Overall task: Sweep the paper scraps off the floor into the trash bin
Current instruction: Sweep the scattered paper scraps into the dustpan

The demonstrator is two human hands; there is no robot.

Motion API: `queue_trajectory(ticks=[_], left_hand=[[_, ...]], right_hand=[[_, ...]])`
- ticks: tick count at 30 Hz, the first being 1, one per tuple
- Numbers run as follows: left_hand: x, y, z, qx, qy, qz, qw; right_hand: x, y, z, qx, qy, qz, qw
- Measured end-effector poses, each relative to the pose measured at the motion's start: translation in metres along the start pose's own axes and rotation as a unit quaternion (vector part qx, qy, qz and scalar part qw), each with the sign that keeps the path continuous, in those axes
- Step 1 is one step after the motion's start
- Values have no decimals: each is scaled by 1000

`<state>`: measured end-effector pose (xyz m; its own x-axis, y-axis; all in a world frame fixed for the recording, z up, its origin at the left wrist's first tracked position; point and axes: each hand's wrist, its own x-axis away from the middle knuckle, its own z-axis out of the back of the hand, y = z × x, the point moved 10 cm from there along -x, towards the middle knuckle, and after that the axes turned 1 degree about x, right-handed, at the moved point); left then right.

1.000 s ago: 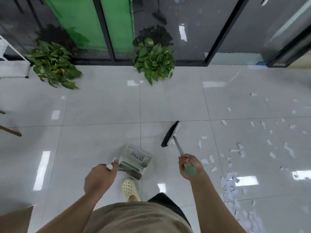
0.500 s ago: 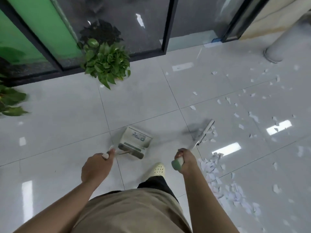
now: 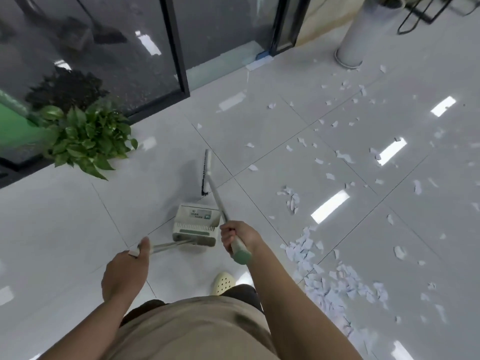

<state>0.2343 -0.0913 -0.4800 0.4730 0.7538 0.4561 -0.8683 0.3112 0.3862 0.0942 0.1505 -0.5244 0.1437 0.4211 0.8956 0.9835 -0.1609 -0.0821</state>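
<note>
My right hand (image 3: 240,236) grips the green-capped handle of a broom; its narrow dark brush head (image 3: 206,172) is out in front of me, left of the scraps. My left hand (image 3: 124,274) holds the long handle of a white dustpan (image 3: 196,222), which sits on the tiles just left of the broom shaft. White paper scraps (image 3: 327,279) lie heaped by my right side, and several more scraps (image 3: 342,157) are scattered across the floor to the right. No trash bin shows in the view.
A leafy potted plant (image 3: 88,141) stands at the left by the dark glass wall (image 3: 104,48). A grey round pillar (image 3: 361,35) rises at the top right, with a black wire frame (image 3: 426,14) beside it. My sandalled foot (image 3: 224,281) is below the dustpan.
The view has swung to the right. The broom head moved left, from the scraps' edge to in front of the dustpan. The dustpan now sits close to my right hand.
</note>
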Motion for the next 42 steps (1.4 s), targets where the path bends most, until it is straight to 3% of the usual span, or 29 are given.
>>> queue_trajectory(ticks=[5, 9, 13, 16, 18, 23, 28, 35, 42], left_hand=[[-20, 33, -10, -34, -26, -35, 998], [-40, 53, -22, -115, -52, -85, 988], [-75, 68, -23, -172, -58, -132, 974], [-110, 92, -20, -161, -76, -160, 971], [-136, 105, -13, -142, -90, -171, 971], [-185, 128, 17, -99, -111, -165, 975], [-233, 133, 42, -75, -109, -159, 978], [-283, 105, 78, -54, -75, -121, 988], [-309, 84, 106, -33, -42, -51, 997]], right_hand=[[-4, -17, 45, -120, -26, -35, 992], [3, -43, 112, -189, 61, 20, 980], [0, -58, 127, -133, 171, 69, 974], [-7, -71, 97, -49, 266, 131, 954], [-15, -72, 67, -65, 278, 162, 945], [-23, -99, -10, -163, 208, 201, 943], [-55, -117, -96, -218, 115, 173, 953], [-100, -99, -199, -126, 38, 50, 990], [-132, -95, -271, -25, -8, -25, 999]])
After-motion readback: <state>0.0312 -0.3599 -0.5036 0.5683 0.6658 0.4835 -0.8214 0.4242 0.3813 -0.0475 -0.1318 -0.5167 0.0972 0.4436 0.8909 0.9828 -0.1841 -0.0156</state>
